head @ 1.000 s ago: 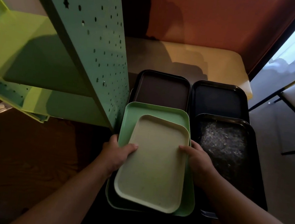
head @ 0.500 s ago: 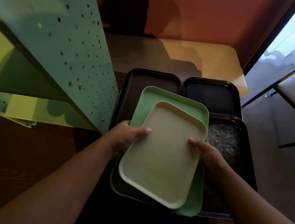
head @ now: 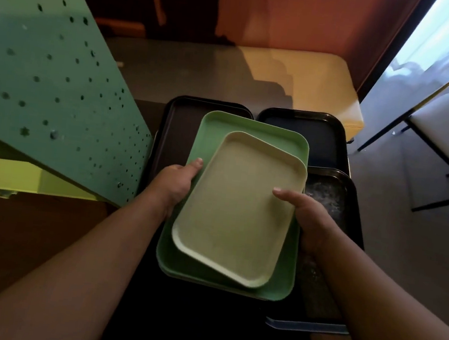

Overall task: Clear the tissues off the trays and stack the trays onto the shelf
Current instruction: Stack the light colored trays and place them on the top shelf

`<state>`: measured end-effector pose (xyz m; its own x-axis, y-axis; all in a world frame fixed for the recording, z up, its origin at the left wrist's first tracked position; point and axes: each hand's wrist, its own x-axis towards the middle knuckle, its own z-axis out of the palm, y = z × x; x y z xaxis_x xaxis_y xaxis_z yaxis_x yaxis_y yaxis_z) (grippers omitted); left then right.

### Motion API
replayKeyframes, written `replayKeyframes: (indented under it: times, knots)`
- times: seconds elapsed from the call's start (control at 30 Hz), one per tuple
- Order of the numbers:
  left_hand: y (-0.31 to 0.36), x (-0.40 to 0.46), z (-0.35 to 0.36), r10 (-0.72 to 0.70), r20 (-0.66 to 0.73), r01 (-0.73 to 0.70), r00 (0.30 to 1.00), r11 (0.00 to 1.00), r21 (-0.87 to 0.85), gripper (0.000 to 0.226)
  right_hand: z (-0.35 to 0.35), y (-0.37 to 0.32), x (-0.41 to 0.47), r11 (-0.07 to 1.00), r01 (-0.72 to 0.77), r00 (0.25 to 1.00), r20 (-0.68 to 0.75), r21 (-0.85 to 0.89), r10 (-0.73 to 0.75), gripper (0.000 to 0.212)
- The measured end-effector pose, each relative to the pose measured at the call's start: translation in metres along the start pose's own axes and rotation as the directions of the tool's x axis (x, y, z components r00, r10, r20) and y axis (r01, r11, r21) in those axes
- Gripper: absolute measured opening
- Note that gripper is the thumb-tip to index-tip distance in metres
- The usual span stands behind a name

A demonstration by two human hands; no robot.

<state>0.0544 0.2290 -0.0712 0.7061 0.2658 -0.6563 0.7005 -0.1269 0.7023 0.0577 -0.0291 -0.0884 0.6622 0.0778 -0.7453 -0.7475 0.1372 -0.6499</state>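
A cream tray [head: 237, 210] lies skewed inside a larger green tray [head: 239, 128], and both are lifted above the table. My left hand [head: 175, 184] grips the green tray's left edge, thumb on its rim. My right hand [head: 307, 221] holds the right edges of both trays, thumb resting on the cream one. Below lie a dark brown tray [head: 177, 119], a dark blue tray [head: 306, 131] and a black tray [head: 332, 199] with a speckled, shiny surface. No tissues are visible. The green perforated shelf panel [head: 59, 89] stands at my left.
A yellow-green shelf board [head: 20, 180] shows under the perforated panel. A cream bench [head: 312, 79] sits behind the trays against an orange wall. A white chair with black legs [head: 445, 133] stands at the right by the window. A wooden tabletop [head: 29, 231] spreads at lower left.
Both hands have lifted the green and cream trays together off the table and turned them slightly clockwise. The view has swung a little left, toward the shelf panel.
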Motion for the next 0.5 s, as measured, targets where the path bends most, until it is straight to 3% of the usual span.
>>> replayKeyframes:
  times: [0.13,0.27,0.33,0.37,0.4,0.43,0.5]
  knots:
    - [0.002,0.0,-0.004,-0.031,0.213,0.068,0.977,0.983,-0.171,0.034,-0.007,0.002,0.01,1.0,0.008,0.998,-0.062,-0.018,-0.009,0.042]
    - [0.004,0.009,-0.013,-0.029,0.372,0.16,0.928,0.932,-0.326,0.064,-0.015,0.009,0.014,0.996,-0.013,1.0,-0.005,0.085,0.013,0.07]
    - [0.006,0.021,-0.013,-0.071,0.277,0.162,0.958,0.932,-0.324,0.065,-0.017,0.011,0.015,0.991,-0.01,1.0,0.0,0.131,0.01,0.072]
    - [0.006,0.03,-0.013,-0.077,0.129,0.1,0.989,0.978,-0.183,0.055,-0.018,0.011,0.016,0.989,-0.01,1.0,0.008,0.147,0.009,0.071]
    - [0.003,0.038,-0.014,-0.036,-0.076,0.043,0.996,0.994,0.096,0.041,-0.018,0.011,0.016,0.987,-0.009,1.0,0.017,0.158,0.006,0.071]
    - [-0.002,0.046,-0.015,0.049,-0.244,0.046,0.968,0.929,0.368,0.032,-0.018,0.011,0.016,0.986,-0.005,1.0,0.021,0.165,0.001,0.071]
    - [-0.013,0.053,-0.015,0.09,-0.339,0.149,0.936,0.774,0.615,0.052,-0.019,0.012,0.015,0.984,0.002,1.0,0.019,0.18,-0.006,0.069]
